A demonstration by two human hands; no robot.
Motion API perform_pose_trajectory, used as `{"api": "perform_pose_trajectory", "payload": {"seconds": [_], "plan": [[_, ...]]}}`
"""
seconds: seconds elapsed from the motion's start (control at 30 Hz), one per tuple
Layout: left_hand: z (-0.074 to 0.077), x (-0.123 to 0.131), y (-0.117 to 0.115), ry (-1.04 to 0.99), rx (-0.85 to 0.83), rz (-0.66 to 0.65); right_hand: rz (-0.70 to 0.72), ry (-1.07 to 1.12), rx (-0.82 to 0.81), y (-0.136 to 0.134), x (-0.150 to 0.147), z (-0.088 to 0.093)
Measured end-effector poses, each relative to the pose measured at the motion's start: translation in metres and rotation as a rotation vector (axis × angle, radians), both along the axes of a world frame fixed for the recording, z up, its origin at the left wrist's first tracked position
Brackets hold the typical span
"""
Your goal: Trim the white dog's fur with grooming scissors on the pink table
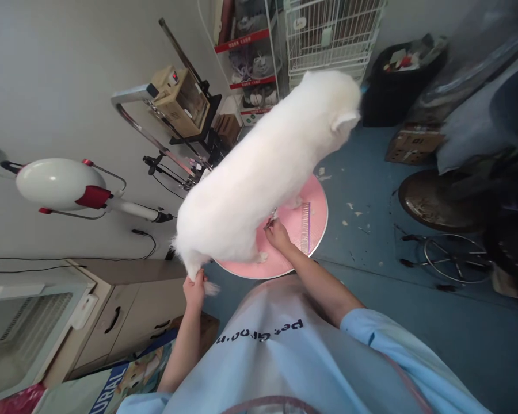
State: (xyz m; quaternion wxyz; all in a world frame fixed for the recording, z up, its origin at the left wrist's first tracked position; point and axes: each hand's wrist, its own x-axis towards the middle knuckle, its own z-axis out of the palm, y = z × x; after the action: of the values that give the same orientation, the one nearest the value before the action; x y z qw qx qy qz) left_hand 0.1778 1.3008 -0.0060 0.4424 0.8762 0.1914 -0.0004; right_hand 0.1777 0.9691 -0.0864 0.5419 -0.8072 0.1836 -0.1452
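Observation:
A white dog (pixel 259 167) stands on a round pink grooming table (pixel 319 201), its head at the upper right and its rump toward me on the left. My left hand (pixel 194 290) is closed around the dog's tail, and a fluffy tuft hangs out past my fingers. Beneath the dog's belly, my right hand (pixel 278 233) grips scissors (pixel 271 218), mostly covered by my fingers and dark against the pink top. Close to the right of that hand lies a long-toothed comb (pixel 305 227) with a purple spine.
A metal grooming arm (pixel 132 118) and a white dryer (pixel 63 184) stand at the left. Behind are a shelf rack (pixel 248 43), a white wire cage (pixel 332 40) and a black bin (pixel 388 86). A wheeled stool base (pixel 453 259) sits on the blue floor at right.

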Motion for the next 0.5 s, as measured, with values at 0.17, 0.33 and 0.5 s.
{"api": "perform_pose_trajectory", "payload": {"seconds": [0.17,0.33,0.5], "plan": [[0.001,0.002,-0.001,-0.020,-0.011,-0.022,0.016,-0.037,-0.116,0.017,-0.003,0.006],[0.003,0.001,0.001,-0.027,0.014,-0.059,0.059,0.029,-0.138,0.025,-0.007,0.006],[0.006,0.000,0.002,-0.001,0.002,-0.051,0.098,0.043,-0.198,0.023,-0.010,0.005]]}}
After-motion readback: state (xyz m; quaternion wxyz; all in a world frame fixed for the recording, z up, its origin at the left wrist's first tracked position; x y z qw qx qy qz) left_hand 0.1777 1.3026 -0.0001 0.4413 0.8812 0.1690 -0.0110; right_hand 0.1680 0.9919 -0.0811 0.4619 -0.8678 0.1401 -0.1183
